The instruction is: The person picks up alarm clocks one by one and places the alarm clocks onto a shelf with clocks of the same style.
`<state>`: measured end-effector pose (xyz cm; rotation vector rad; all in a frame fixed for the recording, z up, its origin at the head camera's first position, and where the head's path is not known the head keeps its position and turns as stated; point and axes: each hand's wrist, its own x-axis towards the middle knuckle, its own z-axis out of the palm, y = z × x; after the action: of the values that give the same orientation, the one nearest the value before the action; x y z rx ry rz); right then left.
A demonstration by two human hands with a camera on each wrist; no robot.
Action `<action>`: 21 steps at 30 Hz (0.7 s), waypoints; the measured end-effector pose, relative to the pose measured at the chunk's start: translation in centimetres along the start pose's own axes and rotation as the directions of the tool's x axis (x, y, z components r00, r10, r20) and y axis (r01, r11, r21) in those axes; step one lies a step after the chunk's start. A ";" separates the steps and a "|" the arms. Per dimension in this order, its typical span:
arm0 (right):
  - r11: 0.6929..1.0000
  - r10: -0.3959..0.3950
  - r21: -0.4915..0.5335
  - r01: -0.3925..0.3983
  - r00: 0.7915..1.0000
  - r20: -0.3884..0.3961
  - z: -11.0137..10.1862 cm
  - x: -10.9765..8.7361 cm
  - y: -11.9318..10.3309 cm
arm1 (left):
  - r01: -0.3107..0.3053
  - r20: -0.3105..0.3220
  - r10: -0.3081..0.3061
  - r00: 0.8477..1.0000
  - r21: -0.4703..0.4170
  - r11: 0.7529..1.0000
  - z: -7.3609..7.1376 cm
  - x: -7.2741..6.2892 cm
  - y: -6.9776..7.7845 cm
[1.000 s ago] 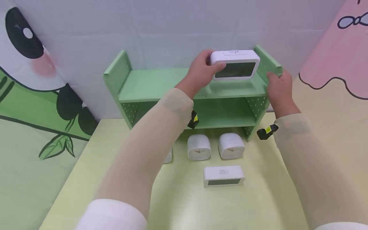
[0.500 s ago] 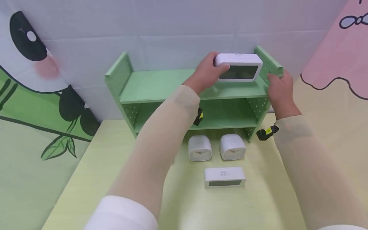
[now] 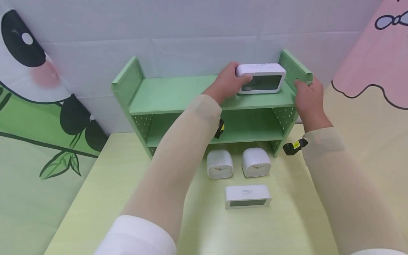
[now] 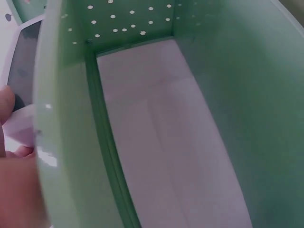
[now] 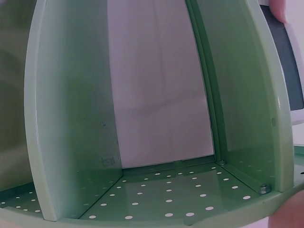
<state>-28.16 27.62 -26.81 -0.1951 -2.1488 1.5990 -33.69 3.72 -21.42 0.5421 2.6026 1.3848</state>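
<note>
In the head view my left hand (image 3: 227, 84) grips the left end of a white digital clock (image 3: 278, 70), thumb on its dark screen. Upright, its screen facing me, the clock is low over the right part of the top board of a green two-tier shelf (image 3: 173, 94). My right hand (image 3: 309, 102) holds the shelf's right side panel near its upper front corner, with the thumb on the inner face. The left wrist view catches part of the clock (image 4: 23, 66) beyond the board's edge. Only a bit of the right hand (image 5: 289, 211) enters the right wrist view.
Two rounded white dial clocks (image 3: 220, 164) (image 3: 256, 163) stand on the pale table (image 3: 95, 202) before the shelf. Nearer me lies another white digital clock (image 3: 248, 196). A cloth backdrop (image 3: 204, 49) with cartoon prints rises behind the shelf.
The clock in my left hand has come down closer to the top board, after a slight shift to the right. My right hand keeps its hold on the side panel.
</note>
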 end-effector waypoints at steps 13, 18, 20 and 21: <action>1.000 -0.017 -0.008 0.017 1.000 0.007 0.6 -0.1 0.2 | 0.009 -0.036 -0.008 0.999 0.046 0.999 0.1 -0.1 -0.9; 1.000 -0.007 -0.007 0.007 1.000 0.014 0.8 0.0 0.1 | 0.015 -0.057 -0.014 0.998 0.030 0.999 -0.1 -0.3 -1.1; 1.000 -0.009 -0.007 0.010 1.000 0.014 0.9 0.0 0.1 | 0.011 -0.065 -0.009 0.998 0.028 1.000 -0.2 -0.4 -1.1; 1.000 -0.012 -0.006 0.012 1.000 0.016 0.9 0.0 0.1 | 0.012 -0.066 -0.011 0.998 0.022 1.000 -0.2 -0.5 -1.0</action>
<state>-28.56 26.89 -27.07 -0.1721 -2.1629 1.5930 -33.57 2.81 -22.16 0.4921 2.6714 1.3944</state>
